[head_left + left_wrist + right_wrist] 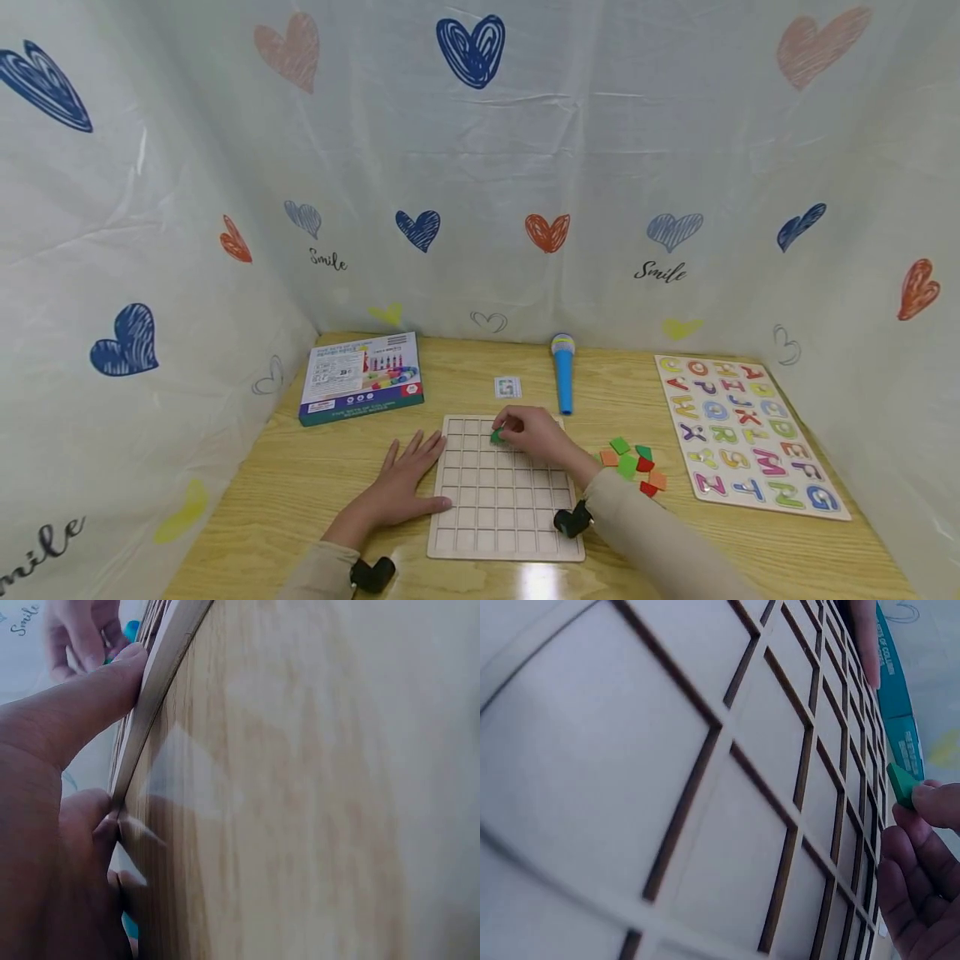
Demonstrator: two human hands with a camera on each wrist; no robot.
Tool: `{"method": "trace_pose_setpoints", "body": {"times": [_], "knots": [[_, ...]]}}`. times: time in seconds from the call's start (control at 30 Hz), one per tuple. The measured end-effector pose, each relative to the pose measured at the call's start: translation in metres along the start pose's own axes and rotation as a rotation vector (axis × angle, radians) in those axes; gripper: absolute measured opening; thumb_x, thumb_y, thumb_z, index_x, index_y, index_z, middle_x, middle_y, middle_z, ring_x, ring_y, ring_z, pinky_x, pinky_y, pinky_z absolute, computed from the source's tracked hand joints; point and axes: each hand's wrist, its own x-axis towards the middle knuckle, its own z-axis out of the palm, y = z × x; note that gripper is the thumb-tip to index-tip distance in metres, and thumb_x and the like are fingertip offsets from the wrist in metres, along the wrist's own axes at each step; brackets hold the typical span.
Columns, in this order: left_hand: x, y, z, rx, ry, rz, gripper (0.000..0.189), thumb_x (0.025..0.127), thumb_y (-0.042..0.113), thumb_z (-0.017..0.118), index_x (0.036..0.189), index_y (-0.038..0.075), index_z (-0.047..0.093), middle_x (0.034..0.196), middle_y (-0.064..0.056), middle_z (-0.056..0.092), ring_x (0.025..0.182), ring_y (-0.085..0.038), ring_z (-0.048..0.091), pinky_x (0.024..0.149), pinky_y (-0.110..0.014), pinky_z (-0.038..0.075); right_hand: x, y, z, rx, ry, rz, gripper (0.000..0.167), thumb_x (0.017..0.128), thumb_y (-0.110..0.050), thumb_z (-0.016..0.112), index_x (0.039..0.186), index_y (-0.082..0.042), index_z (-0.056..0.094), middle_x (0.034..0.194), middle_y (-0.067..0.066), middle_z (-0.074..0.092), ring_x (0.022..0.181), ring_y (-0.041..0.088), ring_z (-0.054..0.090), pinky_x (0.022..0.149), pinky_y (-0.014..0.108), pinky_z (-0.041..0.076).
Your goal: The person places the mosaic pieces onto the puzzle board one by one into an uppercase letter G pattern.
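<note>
- The head view was bright and evenly lit, with faint, soft shadows.
- A white patch of glare shone on the table point(637, 554) just below the grid board point(486, 497), and pale sheen streaked the creased curtain point(600, 125).
- The left wrist view was dimmer and bluish, the left hand point(34, 802) shaded, the table hazy toward the right edge.
- The right wrist view was dim and cool too, the grid board's nearest cells soft.

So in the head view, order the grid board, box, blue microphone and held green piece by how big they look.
1. Grid board
2. Box
3. Blue microphone
4. Held green piece, partly covered by the right hand
</note>
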Motion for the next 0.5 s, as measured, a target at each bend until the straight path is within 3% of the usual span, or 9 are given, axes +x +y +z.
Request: {"method": "trace_pose_setpoints", "body": {"times": [0.27,0.5], "knots": [[-0.001,0.001,-0.002,0.002,-0.008,-0.005,0.095,0.092,0.062,0.064,0.163,0.014,0.024,0.170,-0.005,0.019,0.156,-0.037,0.006,0.119,-0.064,-0.007,0.019,-0.013,0.023,0.024,-0.038,-0.011,0.009,0.099,-0.012,0.066,0.102,-0.018,0.072,0.085,-0.010,0.064,0.077,0.007,0.058,0.071,0.027,0.050],[-0.001,0.002,-0.003,0.001,-0.007,-0.007,0.095,0.091,0.061,0.065,0.163,0.014,0.025,0.169,-0.006,0.021,0.156,-0.037,0.007,0.119,-0.065,-0.006,0.026,-0.020,0.031,-0.060,-0.055,-0.011,0.008,0.098,-0.011,0.067,0.100,-0.018,0.071,0.079,-0.010,0.059,0.071,0.006,0.053,0.066,0.026,0.047]]}}
